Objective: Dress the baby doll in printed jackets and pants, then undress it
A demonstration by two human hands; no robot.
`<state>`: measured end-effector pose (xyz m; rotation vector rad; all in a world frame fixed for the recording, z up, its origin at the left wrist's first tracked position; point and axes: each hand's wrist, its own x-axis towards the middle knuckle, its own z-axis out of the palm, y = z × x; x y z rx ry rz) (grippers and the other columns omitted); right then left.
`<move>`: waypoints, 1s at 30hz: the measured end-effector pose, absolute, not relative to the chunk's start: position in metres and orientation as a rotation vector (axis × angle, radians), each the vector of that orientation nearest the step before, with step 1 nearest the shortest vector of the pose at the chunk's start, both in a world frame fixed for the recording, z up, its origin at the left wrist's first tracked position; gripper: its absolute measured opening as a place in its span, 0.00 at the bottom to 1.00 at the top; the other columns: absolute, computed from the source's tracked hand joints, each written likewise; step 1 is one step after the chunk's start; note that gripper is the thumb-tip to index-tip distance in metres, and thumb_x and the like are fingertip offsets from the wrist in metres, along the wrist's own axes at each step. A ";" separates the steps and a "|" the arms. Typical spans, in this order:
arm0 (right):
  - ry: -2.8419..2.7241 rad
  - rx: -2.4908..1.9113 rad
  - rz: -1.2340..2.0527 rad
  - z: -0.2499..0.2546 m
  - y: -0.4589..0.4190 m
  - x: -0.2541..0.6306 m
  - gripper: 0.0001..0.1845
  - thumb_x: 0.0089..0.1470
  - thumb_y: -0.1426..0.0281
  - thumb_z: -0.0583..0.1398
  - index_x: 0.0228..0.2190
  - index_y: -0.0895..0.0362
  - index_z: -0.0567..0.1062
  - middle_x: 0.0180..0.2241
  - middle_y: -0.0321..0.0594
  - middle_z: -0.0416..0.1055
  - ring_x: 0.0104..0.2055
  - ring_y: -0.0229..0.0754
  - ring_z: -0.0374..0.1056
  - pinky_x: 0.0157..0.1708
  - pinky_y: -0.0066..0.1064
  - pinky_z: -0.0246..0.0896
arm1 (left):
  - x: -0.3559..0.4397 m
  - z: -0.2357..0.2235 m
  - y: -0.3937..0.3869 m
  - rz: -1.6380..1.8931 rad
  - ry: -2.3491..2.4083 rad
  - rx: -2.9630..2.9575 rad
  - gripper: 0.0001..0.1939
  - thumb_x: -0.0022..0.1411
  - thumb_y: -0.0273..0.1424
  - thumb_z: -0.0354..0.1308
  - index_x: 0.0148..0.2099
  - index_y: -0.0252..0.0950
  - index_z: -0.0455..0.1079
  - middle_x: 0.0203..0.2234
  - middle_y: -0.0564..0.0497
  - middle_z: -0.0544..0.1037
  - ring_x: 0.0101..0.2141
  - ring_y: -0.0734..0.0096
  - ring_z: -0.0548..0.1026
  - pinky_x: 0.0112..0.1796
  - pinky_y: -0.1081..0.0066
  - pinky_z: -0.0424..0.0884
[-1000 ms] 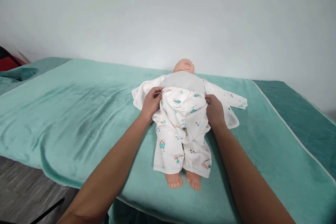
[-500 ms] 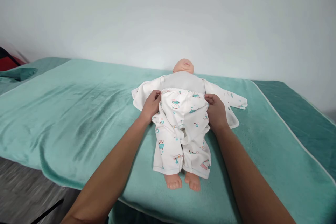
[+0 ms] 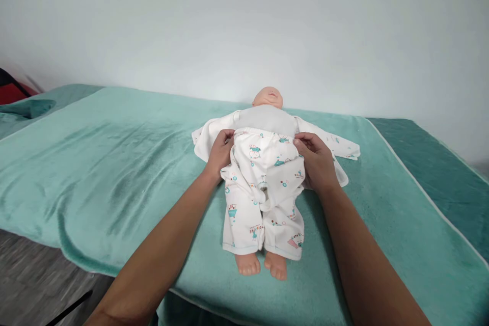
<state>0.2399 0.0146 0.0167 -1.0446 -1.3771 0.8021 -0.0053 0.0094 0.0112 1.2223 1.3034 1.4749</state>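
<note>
Head view: right hand [image 3: 319, 160] has the pants [image 3: 273, 158] pinched at the waist; left hand [image 3: 221, 152] is on the other edge, can't tell if it's gripping. Pants look basically on the doll [image 3: 265, 117], feet [image 3: 248, 265] poking out. Shirt [image 3: 217, 130] lies open, not fastened yet, on the green blanket [image 3: 133, 153].

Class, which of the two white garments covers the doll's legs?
The trousers, with the left hand and right hand at the waist; the jacket instead lies spread to both sides of the torso.

Left hand [image 3: 220, 154], right hand [image 3: 318, 161] and forearms [image 3: 164, 244] are bare.
</note>
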 end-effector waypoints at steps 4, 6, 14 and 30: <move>-1.388 -1.000 0.865 0.021 0.012 0.240 0.14 0.47 0.62 0.69 0.37 0.50 0.75 0.40 0.36 0.71 0.44 0.43 0.67 0.46 0.36 0.63 | -0.005 0.012 0.014 1.499 1.316 1.170 0.07 0.60 0.33 0.59 0.41 0.37 0.69 0.38 0.50 0.77 0.38 0.69 0.73 0.40 0.69 0.68; -1.391 -0.995 0.883 0.023 0.011 0.239 0.15 0.45 0.64 0.69 0.36 0.49 0.75 0.40 0.36 0.70 0.43 0.43 0.66 0.45 0.35 0.63 | -0.005 0.011 0.019 1.507 1.295 1.144 0.07 0.59 0.32 0.60 0.40 0.37 0.69 0.37 0.50 0.77 0.38 0.69 0.73 0.39 0.70 0.68; -1.464 -0.991 0.943 0.033 0.004 0.238 0.17 0.46 0.64 0.69 0.39 0.48 0.74 0.41 0.36 0.67 0.41 0.42 0.63 0.40 0.34 0.62 | -0.005 0.013 0.031 1.544 1.329 1.153 0.06 0.62 0.34 0.59 0.40 0.37 0.71 0.37 0.51 0.77 0.39 0.69 0.73 0.43 0.69 0.68; -1.885 -1.026 0.729 0.054 0.034 0.245 0.10 0.55 0.62 0.63 0.29 0.52 0.67 0.44 0.40 0.71 0.44 0.45 0.66 0.44 0.37 0.60 | -0.006 0.033 0.019 1.338 1.207 1.591 0.08 0.59 0.36 0.64 0.40 0.40 0.71 0.59 0.48 0.68 0.61 0.60 0.64 0.57 0.64 0.62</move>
